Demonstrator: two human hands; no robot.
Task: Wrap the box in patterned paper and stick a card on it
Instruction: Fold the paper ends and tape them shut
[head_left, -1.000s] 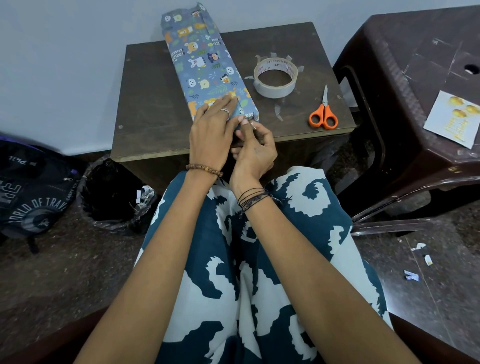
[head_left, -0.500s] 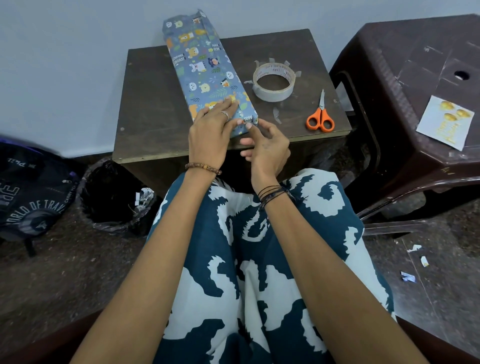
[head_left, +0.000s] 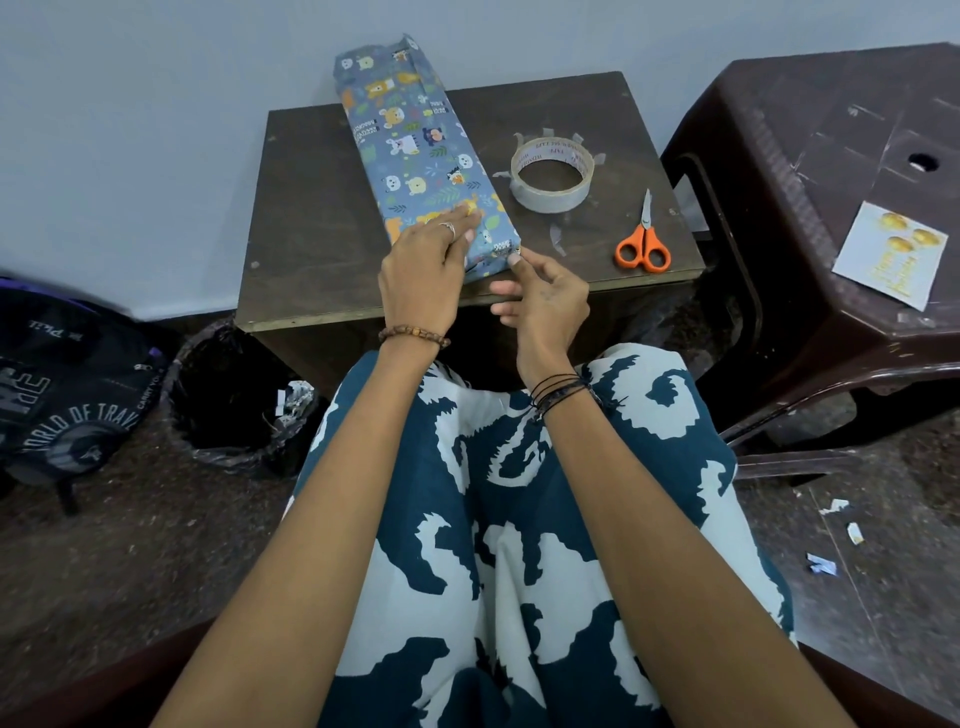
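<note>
We're on the near-end fold. The box (head_left: 423, 161) lies lengthwise on the small table (head_left: 311, 218), already in its patterned paper. Our left hand (head_left: 423, 270) presses flat on it, fingers spread; our right hand (head_left: 545, 301) is loosely open, fingertip touching the corner. Next we probably need 1 tape strip from the tape roll (head_left: 551, 174), then the card (head_left: 888, 254) over on the stool (head_left: 810, 171).

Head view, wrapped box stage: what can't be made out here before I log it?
- Near end of the box: whether its flap is taped; the left hand and right hand cover it.
- Far end of the box: fold looks loose, too small to tell.
- Card on the brown stool: gold print too small and blurred to read.
- Tape roll: label lettering unreadable.
- Bag: cut off by the left edge.
</note>
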